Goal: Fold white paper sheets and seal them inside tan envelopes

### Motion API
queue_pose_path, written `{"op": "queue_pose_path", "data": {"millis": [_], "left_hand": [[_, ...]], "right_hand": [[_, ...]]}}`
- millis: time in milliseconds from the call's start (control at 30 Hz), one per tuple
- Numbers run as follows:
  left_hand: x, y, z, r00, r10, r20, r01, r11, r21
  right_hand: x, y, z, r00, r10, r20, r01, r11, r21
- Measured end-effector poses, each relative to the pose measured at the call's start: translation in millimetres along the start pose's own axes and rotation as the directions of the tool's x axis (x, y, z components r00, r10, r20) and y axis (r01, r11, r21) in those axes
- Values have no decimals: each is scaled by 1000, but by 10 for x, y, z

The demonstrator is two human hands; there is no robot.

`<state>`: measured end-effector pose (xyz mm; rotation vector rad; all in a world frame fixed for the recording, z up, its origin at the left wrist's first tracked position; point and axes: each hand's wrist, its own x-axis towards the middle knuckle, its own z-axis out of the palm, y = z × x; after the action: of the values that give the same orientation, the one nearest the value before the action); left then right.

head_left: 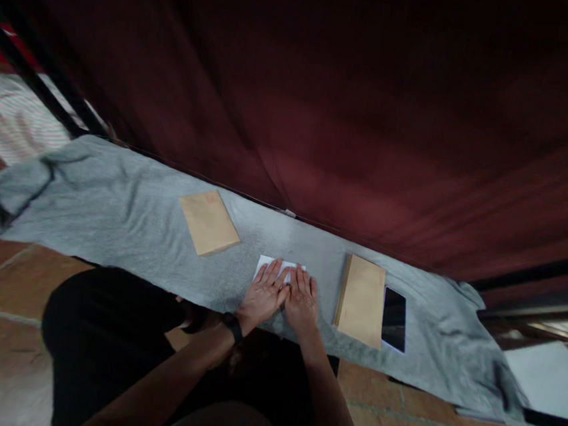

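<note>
Both palms lie flat on a white sheet of paper (pixel 263 262) in the middle of the cloth-covered surface. My left hand (pixel 263 297), with a dark band on its wrist, presses the paper's left part, fingers stretched out. My right hand (pixel 301 302) rests close beside it on the right part, fingers also extended. The thumbs meet or nearly meet. Most of the sheet is hidden under the hands. A stack of brown envelopes (pixel 363 301) lies to the right, and more brown envelopes (pixel 209 222) lie at an angle to the left.
A phone (pixel 395 319) with a dark screen lies just right of the right-hand stack. Grey cloth (pixel 129 205) covers the narrow surface. Behind it hangs a dark red curtain (pixel 323 123). A white flat object (pixel 552 379) is at the far right, above the tiled floor (pixel 0 286).
</note>
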<state>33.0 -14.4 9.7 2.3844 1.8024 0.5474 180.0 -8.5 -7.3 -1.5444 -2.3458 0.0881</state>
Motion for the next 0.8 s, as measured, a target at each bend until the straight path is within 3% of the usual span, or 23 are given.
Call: {"op": "queue_pose_path", "data": {"millis": [233,800], "left_hand": [[-124,-196,-14,980,-183,-78,193,970,146],[-111,-208,11,978,-193,-83,205,962,183]], "right_hand": [[23,-20,1,999,51,13,-51,999,-11],[19,-37,33,997,70,-30,-70,997,-13]]}}
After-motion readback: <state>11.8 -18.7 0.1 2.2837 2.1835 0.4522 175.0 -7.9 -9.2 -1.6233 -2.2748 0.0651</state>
